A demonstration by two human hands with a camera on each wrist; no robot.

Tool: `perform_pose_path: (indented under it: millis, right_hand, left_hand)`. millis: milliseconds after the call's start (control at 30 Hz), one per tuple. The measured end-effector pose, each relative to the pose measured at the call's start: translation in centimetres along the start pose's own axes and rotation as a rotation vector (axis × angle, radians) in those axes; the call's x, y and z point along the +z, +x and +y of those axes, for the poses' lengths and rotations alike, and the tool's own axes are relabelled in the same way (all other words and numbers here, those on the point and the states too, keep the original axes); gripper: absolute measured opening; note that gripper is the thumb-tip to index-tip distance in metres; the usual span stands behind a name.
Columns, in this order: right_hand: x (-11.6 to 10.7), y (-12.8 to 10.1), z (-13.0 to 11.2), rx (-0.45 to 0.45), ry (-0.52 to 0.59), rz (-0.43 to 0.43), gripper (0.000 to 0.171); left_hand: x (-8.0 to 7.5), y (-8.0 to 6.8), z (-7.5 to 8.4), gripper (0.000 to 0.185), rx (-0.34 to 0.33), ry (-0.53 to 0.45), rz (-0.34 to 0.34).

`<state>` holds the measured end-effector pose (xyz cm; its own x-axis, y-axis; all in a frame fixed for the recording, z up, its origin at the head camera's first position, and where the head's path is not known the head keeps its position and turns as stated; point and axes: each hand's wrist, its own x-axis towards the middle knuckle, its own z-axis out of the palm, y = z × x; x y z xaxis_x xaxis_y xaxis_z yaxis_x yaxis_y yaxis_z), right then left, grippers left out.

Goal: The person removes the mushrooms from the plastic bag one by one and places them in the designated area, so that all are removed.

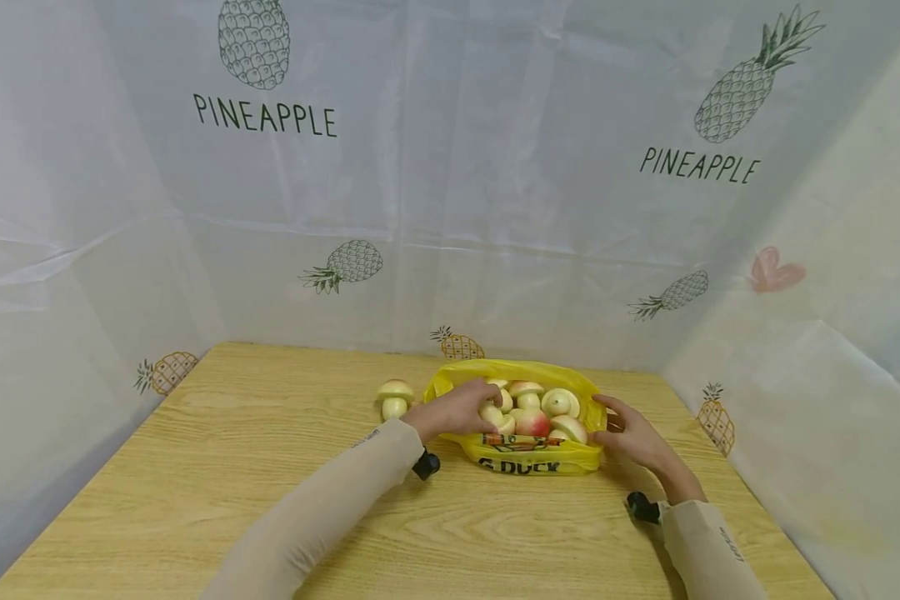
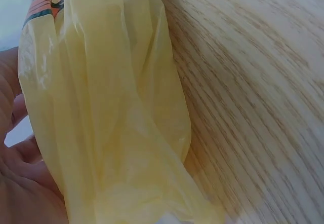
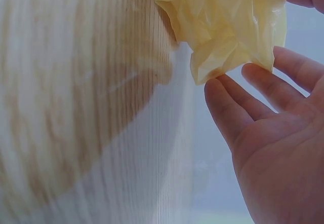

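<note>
A yellow plastic bag (image 1: 528, 458) printed "G.DUCK" lies on the table with its mouth open, holding several cream toy mushrooms (image 1: 560, 402), some with reddish caps. My left hand (image 1: 461, 408) reaches over the bag's left rim, fingers and thumb curled round a pale toy mushroom (image 1: 491, 413) inside. In the left wrist view the bag's side (image 2: 111, 107) hides most of what that hand (image 2: 23, 188) holds. At the other end, my right hand (image 1: 633, 433) pinches the bag's right edge; the right wrist view shows its fingertips at the crumpled plastic (image 3: 228, 36).
One more toy mushroom (image 1: 394, 398) stands upright on the wooden table (image 1: 270, 433), left of the bag. White curtains (image 1: 495, 208) with pineapple prints surround the table's back and sides. Black wrist devices (image 1: 426, 464) sit beneath both forearms.
</note>
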<state>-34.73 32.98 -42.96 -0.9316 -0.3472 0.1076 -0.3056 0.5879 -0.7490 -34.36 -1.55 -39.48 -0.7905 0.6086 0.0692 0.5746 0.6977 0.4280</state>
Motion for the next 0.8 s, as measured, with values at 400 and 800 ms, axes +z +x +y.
perform_pose_path:
  millis: [400, 800]
  right_hand:
    - [-0.13, -0.06, 0.13, -0.006, -0.004, -0.002, 0.079]
    - [-0.26, -0.21, -0.41, -0.013, -0.009, -0.016, 0.079]
  left_hand:
    - [0.11, 0.25, -0.49, 0.024, 0.025, -0.012, 0.032]
    - [-0.05, -0.01, -0.53, 0.056, 0.012, 0.075, -0.004]
